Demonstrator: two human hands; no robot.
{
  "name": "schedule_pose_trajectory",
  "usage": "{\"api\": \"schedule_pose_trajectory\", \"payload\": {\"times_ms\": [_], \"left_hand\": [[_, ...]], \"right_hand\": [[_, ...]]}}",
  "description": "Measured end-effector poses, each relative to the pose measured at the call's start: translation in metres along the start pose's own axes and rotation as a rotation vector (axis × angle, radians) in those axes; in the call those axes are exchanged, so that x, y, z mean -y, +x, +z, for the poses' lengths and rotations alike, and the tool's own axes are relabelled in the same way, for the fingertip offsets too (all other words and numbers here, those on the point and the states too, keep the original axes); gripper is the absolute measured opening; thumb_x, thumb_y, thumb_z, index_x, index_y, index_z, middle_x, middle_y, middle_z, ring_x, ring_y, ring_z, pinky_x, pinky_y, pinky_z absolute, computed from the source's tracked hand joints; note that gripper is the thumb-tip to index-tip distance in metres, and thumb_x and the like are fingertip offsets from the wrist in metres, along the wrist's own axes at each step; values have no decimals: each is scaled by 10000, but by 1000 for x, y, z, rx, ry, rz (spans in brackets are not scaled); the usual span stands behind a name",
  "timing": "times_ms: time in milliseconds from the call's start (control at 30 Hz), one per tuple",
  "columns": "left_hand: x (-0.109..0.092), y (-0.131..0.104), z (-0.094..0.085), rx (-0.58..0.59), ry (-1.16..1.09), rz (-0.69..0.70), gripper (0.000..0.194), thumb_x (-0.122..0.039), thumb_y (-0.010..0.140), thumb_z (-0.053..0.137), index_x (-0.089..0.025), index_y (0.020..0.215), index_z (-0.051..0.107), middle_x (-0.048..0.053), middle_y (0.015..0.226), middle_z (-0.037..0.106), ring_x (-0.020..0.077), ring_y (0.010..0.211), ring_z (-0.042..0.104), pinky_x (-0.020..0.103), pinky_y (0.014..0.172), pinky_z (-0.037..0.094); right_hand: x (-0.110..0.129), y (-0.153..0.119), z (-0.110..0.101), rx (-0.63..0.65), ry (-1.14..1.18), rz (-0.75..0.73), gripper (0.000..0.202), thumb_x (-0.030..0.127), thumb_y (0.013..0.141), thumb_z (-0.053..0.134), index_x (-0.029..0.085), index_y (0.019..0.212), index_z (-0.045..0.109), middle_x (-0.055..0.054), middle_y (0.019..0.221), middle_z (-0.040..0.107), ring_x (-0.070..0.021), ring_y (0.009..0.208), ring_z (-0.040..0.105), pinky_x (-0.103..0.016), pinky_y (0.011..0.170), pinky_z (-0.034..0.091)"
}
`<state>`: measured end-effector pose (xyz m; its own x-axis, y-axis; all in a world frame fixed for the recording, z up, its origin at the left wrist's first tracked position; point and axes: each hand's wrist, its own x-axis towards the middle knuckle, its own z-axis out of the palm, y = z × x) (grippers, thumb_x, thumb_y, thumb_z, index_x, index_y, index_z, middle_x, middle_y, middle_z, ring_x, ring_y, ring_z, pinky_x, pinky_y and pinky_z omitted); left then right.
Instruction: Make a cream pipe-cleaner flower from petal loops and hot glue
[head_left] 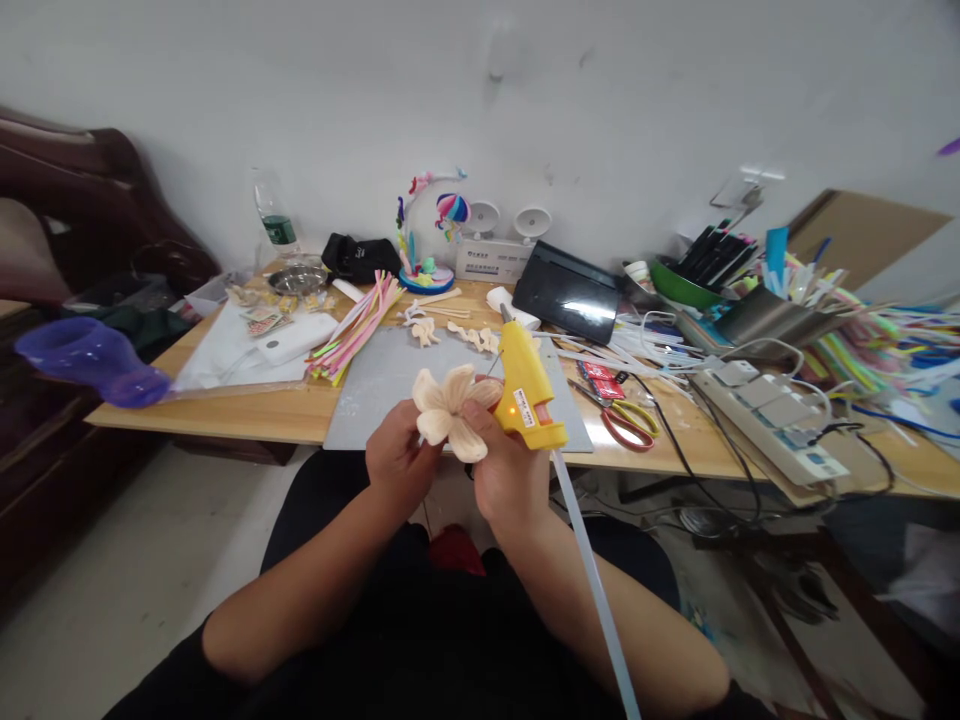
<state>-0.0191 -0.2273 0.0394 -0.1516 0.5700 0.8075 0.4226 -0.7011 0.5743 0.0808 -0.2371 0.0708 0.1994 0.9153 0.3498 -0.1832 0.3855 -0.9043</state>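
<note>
A cream-coloured flower (454, 400) with several petals is held up in front of the table's edge. My left hand (401, 455) is closed at the flower's lower left, gripping it from below. Against its right side is my right hand (510, 470), the thumb resting on a petal near the centre. That same hand grips a yellow glue gun (527, 385), whose nozzle points up and away; a small orange light glows on its side. From the back of the gun a long translucent glue stick (596, 580) runs down past my right forearm.
A grey mat (367, 400) bears cream pieces (474, 337). Pink and yellow strips (360, 325) lie left. Scissors (626, 425), a black tray (568, 290) and a cabled power strip (772, 425) stand right. A purple boot-shaped object (90, 360) is far left.
</note>
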Motion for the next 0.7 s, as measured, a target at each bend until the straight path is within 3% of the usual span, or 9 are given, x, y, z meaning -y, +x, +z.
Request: {"api": "schedule_pose_trajectory", "payload": {"times_ms": [133,267,433,700], "left_hand": [[2,-3,0,-30,-82,-87,109,-131,714,640,-185,809,637,0,731,668,111,637,602,207,594,476],[2,-6,0,-12,-250,-235,93,-149,693,662,-176,779,641,0,689,653,112,589,584,208,547,473],[-3,-3,2,46,-430,-446,127,-197,700,665,-171,824,657,41,737,678,162,653,629,255,562,504],[4,-6,2,17,-533,-476,121,-178,697,674,-178,818,670,34,763,673,142,656,620,243,574,498]], "right_hand": [[-1,-2,-2,-67,119,-1,308,325,774,590,255,1064,515,-3,809,604,-153,839,606,-303,734,513],[-1,0,-4,20,234,25,393,356,746,613,267,1115,510,-26,940,612,-175,889,601,-349,760,519],[-1,2,-5,51,279,20,390,341,721,650,277,1091,547,-12,945,612,-161,876,603,-360,815,510],[-8,0,-3,13,200,4,328,373,733,634,257,1036,583,-20,877,627,-188,930,592,-408,891,470]]}}
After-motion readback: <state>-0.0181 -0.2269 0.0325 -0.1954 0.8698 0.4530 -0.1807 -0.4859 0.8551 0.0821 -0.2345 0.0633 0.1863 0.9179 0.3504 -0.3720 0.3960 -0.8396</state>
